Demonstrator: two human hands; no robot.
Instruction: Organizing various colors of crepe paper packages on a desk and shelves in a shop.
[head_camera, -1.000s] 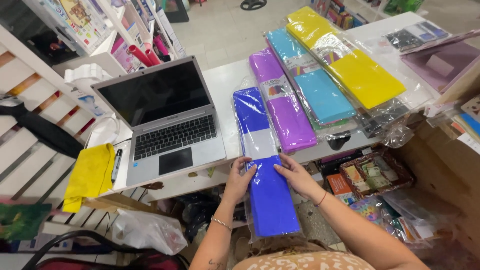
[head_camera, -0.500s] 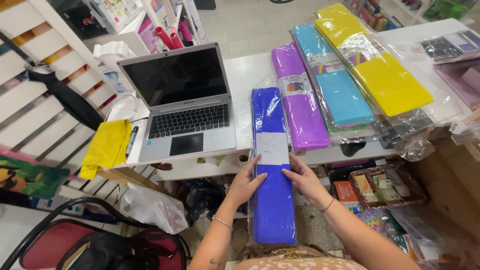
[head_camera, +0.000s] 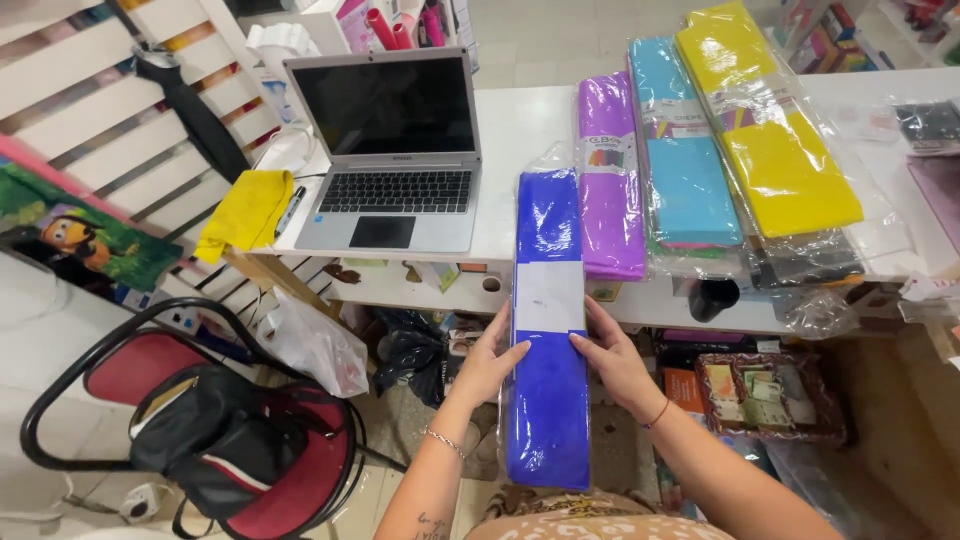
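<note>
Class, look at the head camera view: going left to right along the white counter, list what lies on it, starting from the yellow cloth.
Yellow cloth → open laptop → blue pack, held by left hand and right hand → purple pack → light blue pack → yellow pack.

Held pack (head_camera: 547, 400): deep blue, white band across. Packs on the white table (head_camera: 520, 130): purple (head_camera: 610, 190), cyan (head_camera: 685, 160), yellow (head_camera: 770, 140). Laptop (head_camera: 395, 150): silver, black screen and keys. Cloth (head_camera: 245, 212): yellow. Chair (head_camera: 130, 365): red seat, black frame; bag (head_camera: 215, 445): black.
</note>
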